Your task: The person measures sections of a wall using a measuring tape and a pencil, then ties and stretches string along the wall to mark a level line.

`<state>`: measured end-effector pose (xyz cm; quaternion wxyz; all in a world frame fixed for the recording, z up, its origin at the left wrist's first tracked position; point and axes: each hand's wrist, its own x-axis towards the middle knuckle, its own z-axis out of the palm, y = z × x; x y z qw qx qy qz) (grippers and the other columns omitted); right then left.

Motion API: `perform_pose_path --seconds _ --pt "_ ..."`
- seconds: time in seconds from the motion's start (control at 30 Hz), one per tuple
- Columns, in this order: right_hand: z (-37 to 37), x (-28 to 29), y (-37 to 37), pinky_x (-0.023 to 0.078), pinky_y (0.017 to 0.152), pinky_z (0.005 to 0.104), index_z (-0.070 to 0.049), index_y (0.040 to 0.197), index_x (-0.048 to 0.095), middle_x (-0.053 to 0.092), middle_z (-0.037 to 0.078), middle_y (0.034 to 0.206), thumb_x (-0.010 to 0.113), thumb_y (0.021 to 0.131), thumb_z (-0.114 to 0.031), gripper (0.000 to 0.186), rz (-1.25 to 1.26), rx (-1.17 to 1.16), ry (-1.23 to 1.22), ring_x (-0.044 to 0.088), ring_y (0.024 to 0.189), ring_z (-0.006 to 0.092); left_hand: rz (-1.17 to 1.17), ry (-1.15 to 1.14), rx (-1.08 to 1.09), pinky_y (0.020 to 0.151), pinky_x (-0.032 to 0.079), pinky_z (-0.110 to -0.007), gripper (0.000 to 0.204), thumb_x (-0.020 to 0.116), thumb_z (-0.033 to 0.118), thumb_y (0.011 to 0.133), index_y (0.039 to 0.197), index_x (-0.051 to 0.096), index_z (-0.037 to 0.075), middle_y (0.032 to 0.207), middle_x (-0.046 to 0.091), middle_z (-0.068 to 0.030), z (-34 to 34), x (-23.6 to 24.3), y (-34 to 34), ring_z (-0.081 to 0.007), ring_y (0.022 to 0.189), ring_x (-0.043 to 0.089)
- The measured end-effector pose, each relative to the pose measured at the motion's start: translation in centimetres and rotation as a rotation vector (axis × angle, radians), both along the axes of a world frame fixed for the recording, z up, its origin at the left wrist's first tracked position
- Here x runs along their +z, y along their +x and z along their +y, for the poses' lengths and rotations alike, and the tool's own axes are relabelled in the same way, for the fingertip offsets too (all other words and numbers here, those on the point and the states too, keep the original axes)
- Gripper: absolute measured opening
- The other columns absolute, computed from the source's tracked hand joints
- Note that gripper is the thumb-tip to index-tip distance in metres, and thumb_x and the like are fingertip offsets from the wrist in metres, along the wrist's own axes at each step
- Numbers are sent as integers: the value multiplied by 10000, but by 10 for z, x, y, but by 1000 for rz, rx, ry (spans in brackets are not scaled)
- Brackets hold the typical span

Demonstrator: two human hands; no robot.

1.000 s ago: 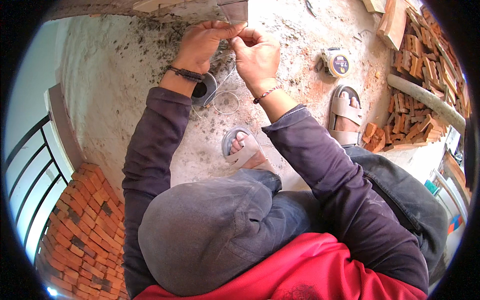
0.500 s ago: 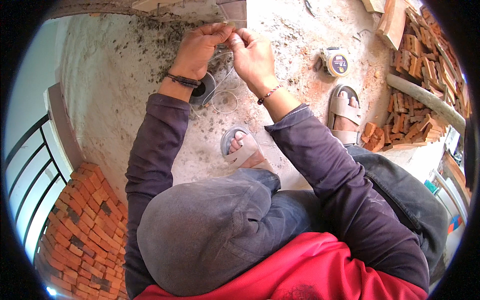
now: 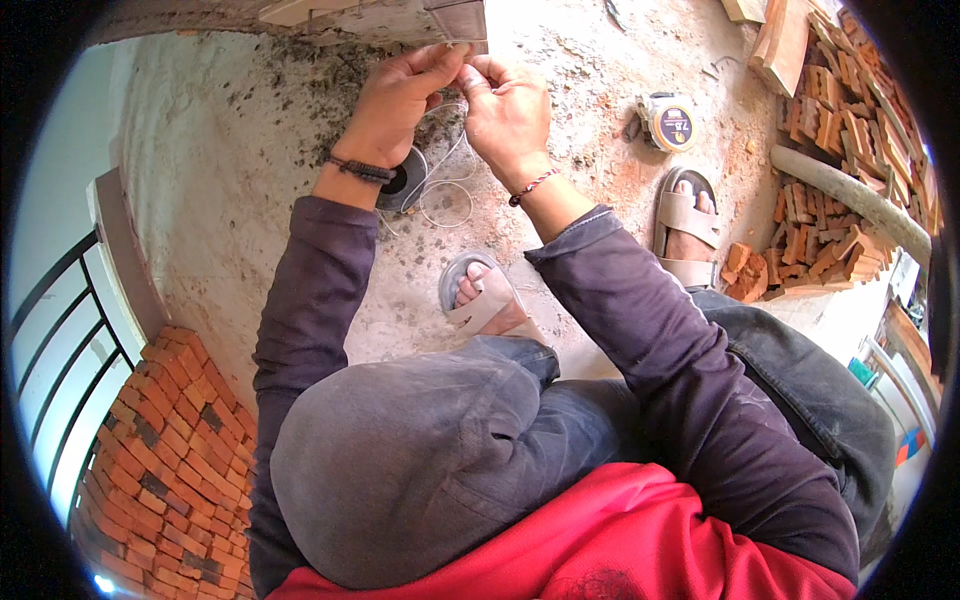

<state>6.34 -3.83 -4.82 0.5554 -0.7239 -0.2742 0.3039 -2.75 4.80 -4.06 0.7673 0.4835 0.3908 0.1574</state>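
Observation:
Above the concrete floor, my left hand (image 3: 395, 102) and my right hand (image 3: 512, 112) meet with thumbs and fingertips pinched together. Thin pale string (image 3: 470, 205) loops up from the floor toward both pinches; its end between the fingers is too small to make out. A dark spool (image 3: 405, 182) lies under my left wrist, partly covered by it. Just beyond the fingertips stands the corner of a greyish-brown block (image 3: 462, 20).
A round-faced tape measure (image 3: 670, 125) lies right of my hands. Broken bricks and tiles (image 3: 830, 210) with a pole (image 3: 850, 200) are piled at the right. Stacked orange bricks (image 3: 170, 470) and a black railing (image 3: 80, 370) are at the left. My sandalled feet (image 3: 490, 300) rest on the floor.
Both hands stay nearly in place, fingertips still together. The view has shifted very slightly; the string loops and spool look much the same.

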Motion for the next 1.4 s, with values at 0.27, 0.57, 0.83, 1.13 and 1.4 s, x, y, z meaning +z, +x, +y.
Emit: perform_pose_path --seconds 0.27,0.57,0.83,1.13,1.4 --pt "0 -6 0 501 674 336 2 855 678 669 157 741 596 835 -95 129 39 79 -93 665 706 238 -22 53 14 755 396 -203 183 662 247 881 968 689 87 867 634 58 1 -16 -8 -41 823 530" --pt "2 -18 -5 518 685 333 -17 846 692 686 138 753 635 796 -84 101 69 -57 4 669 699 227 33 228 51 757 409 -210 137 682 195 860 875 690 59 874 641 40 4 -25 0 -51 825 548" --pt "1 -3 0 498 673 373 0 866 677 639 201 747 588 842 -115 148 13 44 -30 651 703 308 -8 69 64 802 416 -205 192 661 201 878 1000 691 55 916 652 36 -4 -17 -3 -49 873 563" --pt "-4 -23 11 497 814 396 -37 983 687 670 193 920 610 776 -183 264 -101 97 -141 649 887 326 322 877 73 741 466 -278 266 796 274 743 795 675 42 818 655 -14 12 -27 -5 -140 772 606" --pt "-4 -19 42 520 714 335 -65 924 713 680 134 775 608 750 -179 233 -95 83 -146 663 724 232 406 1345 108 662 488 -380 247 816 320 640 743 713 120 825 603 -74 21 -23 -2 -261 780 612"
